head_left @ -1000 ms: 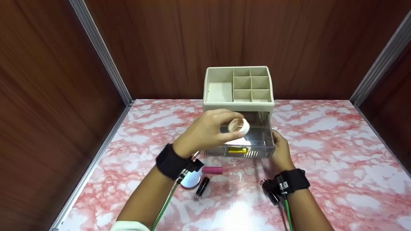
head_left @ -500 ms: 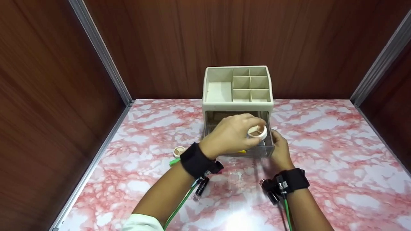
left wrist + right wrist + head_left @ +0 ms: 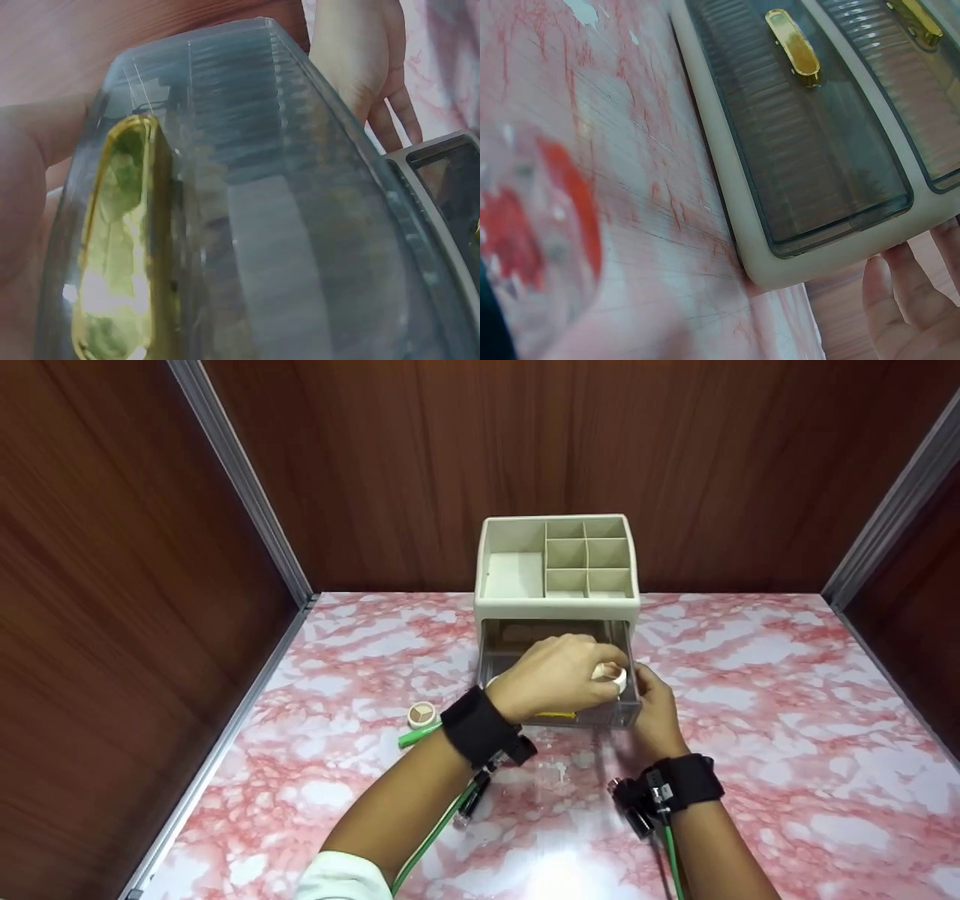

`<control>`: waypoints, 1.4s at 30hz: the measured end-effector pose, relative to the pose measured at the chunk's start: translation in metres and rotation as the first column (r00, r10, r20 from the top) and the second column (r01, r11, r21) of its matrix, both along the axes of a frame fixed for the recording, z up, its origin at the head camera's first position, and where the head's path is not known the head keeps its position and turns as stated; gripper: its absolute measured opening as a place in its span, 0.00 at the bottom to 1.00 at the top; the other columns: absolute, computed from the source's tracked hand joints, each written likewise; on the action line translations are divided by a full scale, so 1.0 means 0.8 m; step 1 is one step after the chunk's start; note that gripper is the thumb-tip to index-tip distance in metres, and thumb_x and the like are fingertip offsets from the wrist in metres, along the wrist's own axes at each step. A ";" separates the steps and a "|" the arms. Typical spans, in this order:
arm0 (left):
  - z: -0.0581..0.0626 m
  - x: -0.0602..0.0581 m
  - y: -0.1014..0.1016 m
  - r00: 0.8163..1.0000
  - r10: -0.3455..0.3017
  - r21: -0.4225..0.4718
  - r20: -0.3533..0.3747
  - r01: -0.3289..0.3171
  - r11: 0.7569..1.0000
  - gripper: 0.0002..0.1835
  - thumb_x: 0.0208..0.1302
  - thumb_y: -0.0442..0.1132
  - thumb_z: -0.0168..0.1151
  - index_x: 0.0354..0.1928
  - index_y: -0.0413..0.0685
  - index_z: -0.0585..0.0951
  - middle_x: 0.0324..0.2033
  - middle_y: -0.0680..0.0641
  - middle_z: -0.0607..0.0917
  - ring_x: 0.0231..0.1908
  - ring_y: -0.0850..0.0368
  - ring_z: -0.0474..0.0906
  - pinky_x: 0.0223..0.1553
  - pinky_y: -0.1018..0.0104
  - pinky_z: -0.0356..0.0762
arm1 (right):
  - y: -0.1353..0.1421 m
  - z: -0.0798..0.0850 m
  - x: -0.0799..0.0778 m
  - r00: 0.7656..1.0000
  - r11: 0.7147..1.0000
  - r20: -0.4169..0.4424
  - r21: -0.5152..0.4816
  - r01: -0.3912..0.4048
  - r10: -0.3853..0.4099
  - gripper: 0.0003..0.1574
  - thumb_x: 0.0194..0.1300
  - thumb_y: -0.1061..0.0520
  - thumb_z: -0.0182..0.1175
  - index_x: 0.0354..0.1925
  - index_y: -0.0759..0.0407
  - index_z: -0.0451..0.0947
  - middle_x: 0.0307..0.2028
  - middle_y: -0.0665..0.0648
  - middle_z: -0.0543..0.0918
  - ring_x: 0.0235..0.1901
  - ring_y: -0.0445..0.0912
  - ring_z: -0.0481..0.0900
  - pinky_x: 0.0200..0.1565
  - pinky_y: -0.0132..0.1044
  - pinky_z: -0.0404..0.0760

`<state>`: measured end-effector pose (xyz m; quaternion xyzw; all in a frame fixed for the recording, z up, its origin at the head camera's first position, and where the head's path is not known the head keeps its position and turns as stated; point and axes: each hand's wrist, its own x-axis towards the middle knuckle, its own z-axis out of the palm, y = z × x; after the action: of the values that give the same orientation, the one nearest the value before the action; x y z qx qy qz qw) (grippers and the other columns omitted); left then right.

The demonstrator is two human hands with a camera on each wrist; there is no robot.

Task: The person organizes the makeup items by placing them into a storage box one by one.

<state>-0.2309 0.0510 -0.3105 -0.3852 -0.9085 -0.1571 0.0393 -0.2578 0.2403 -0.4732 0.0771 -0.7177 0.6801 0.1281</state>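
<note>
My left hand (image 3: pixel 562 679) pinches a small round white pot of sectioned concealer (image 3: pixel 621 681) between thumb and fingers, low over the right part of the pulled-out clear drawer (image 3: pixel 628 715). The drawer belongs to a cream cosmetics organizer (image 3: pixel 555 606). In the left wrist view the drawer's gold handle (image 3: pixel 112 247) stands close to the camera, with ribbed clear plastic beside it. My right hand (image 3: pixel 658 716) lies along the drawer's right side. Its fingers (image 3: pixel 911 292) touch the organizer's side in the right wrist view, where a lower drawer (image 3: pixel 832 165) is closed.
On the marbled table (image 3: pixel 750 697), a second sectioned pot (image 3: pixel 422 713) and a green tube (image 3: pixel 415 736) lie left of my left wrist. A black tube (image 3: pixel 469 805) is partly under that forearm. Wood-look panels (image 3: pixel 420 472) enclose the back and sides.
My left hand has carried the pot rightward and down from the drawer's middle to its right part. The second pot and green tube have come into view. My right hand has stayed put.
</note>
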 end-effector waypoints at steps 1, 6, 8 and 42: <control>-0.001 -0.001 -0.001 1.000 -0.008 0.003 0.027 0.008 1.000 0.17 0.63 0.49 0.59 0.53 0.61 0.83 0.40 0.58 0.83 0.38 0.63 0.76 0.34 0.66 0.74 | -0.001 0.004 0.003 1.000 1.000 0.007 -0.005 -0.008 0.008 0.22 0.64 0.67 0.61 0.56 0.66 0.76 0.43 0.60 0.84 0.42 0.47 0.80 0.42 0.33 0.79; -0.005 -0.007 -0.004 0.984 -0.047 0.041 0.171 0.041 0.998 0.17 0.64 0.46 0.57 0.54 0.60 0.83 0.38 0.60 0.82 0.35 0.65 0.76 0.35 0.70 0.72 | -0.006 0.012 0.010 0.999 0.999 0.024 -0.037 -0.026 0.027 0.26 0.62 0.64 0.65 0.58 0.67 0.74 0.46 0.61 0.83 0.44 0.47 0.80 0.45 0.34 0.79; -0.005 -0.008 -0.004 0.977 -0.058 0.046 0.204 0.049 0.998 0.17 0.65 0.46 0.57 0.55 0.59 0.82 0.38 0.61 0.82 0.35 0.65 0.76 0.35 0.70 0.72 | -0.005 0.005 0.004 0.999 0.999 0.034 -0.045 -0.019 0.020 0.27 0.62 0.64 0.66 0.59 0.66 0.74 0.47 0.61 0.83 0.45 0.47 0.80 0.47 0.34 0.79; 0.013 0.012 -0.057 0.989 -0.141 0.213 -0.034 0.145 0.966 0.13 0.72 0.43 0.56 0.52 0.50 0.84 0.49 0.54 0.84 0.51 0.63 0.77 0.55 0.72 0.69 | -0.001 -0.006 -0.006 1.000 1.000 0.023 0.006 0.003 -0.003 0.24 0.66 0.70 0.58 0.60 0.68 0.73 0.46 0.62 0.83 0.44 0.46 0.81 0.48 0.33 0.78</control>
<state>-0.2211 0.0051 -0.3003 -0.4444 -0.8558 -0.2531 0.0775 -0.2624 0.2394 -0.4784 0.0687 -0.7213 0.6786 0.1207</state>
